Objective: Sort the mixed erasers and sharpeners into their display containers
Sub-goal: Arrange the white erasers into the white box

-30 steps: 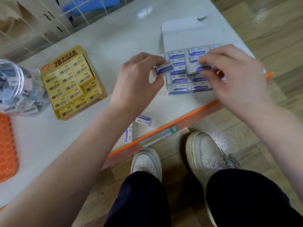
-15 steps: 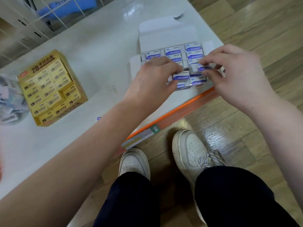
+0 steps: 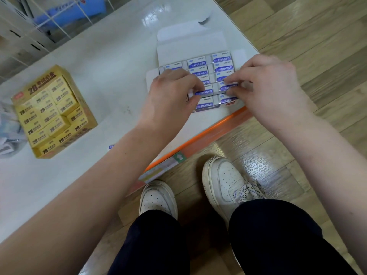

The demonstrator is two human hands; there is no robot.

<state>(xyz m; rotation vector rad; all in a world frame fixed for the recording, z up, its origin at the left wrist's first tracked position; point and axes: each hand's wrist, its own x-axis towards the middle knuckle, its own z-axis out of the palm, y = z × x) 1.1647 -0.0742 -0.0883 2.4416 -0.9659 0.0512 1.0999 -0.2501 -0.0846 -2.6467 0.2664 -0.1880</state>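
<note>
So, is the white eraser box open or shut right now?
Open. The lid flap is folded back away from the box, and the rows of blue-labelled erasers sit exposed.

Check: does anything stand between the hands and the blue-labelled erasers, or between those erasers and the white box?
Nothing visible does. The left hand pinches one eraser, the right hand another, both already lying in the white box with only neighbouring erasers beside them.
</note>
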